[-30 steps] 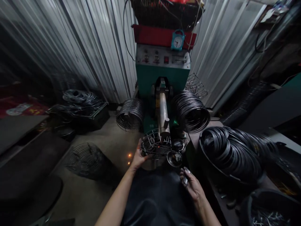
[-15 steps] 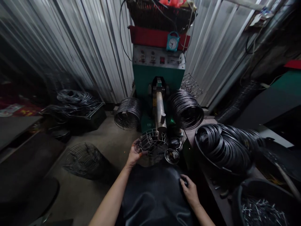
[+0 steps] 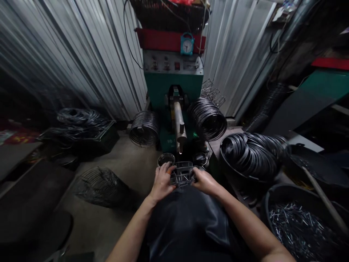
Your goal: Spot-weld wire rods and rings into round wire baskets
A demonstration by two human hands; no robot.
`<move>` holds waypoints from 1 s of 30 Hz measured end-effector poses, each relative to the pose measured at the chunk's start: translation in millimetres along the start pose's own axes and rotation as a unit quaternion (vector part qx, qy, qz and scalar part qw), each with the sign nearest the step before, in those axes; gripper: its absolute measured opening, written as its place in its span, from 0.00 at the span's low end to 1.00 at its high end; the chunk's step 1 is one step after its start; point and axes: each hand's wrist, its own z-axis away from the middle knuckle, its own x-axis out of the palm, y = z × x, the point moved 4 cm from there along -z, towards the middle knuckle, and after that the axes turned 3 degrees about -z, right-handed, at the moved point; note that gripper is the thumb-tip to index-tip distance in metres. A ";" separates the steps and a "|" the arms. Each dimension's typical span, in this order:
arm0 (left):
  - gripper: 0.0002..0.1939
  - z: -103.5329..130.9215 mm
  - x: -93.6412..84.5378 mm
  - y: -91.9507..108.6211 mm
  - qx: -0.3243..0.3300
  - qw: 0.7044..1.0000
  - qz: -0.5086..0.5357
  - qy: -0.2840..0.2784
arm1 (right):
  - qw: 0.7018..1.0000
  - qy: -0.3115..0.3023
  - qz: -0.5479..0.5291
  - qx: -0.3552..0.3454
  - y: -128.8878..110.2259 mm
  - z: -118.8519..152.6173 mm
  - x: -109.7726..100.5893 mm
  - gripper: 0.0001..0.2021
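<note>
Low in front of the machine, a round wire basket (image 3: 182, 171) is held between both hands, close to the dark apron (image 3: 185, 218). My left hand (image 3: 163, 180) is closed on its left side. On its right side my right hand (image 3: 203, 179) grips the wires with thumb and fingers. Just beyond the basket is the machine's metal arm (image 3: 178, 120), its rounded electrode tip (image 3: 180, 148) apart from the wires. A metal ring (image 3: 166, 158) shows behind my left hand, and a small round dish (image 3: 200, 158) sits behind my right.
The green machine (image 3: 174, 78) carries a blue clock (image 3: 187, 44). Wire ring bundles hang left (image 3: 144, 128) and right (image 3: 208, 119). More wire rings (image 3: 253, 156) fill a tub at right, beside a bucket of short metal pieces (image 3: 297, 225). A wire basket stack (image 3: 100, 185) lies on the left floor.
The basket has come down from the machine arm toward the apron and been turned. My right hand has moved up from the apron and taken hold of it. The view has shifted slightly right.
</note>
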 end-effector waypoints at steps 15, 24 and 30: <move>0.35 -18.5 6.5 -16.0 -0.062 0.996 0.047 -0.035 | 0.980 -0.009 -0.082 -0.180 5.7 -25.6 19.7 0.13; 0.35 -23.3 11.0 -26.5 -0.042 0.997 0.058 -0.042 | 0.978 0.014 -0.046 -0.201 10.8 -35.2 31.5 0.09; 0.36 -26.0 12.5 -33.0 -0.041 0.995 0.093 -0.019 | 0.973 0.027 -0.032 -0.227 10.4 -39.1 27.2 0.11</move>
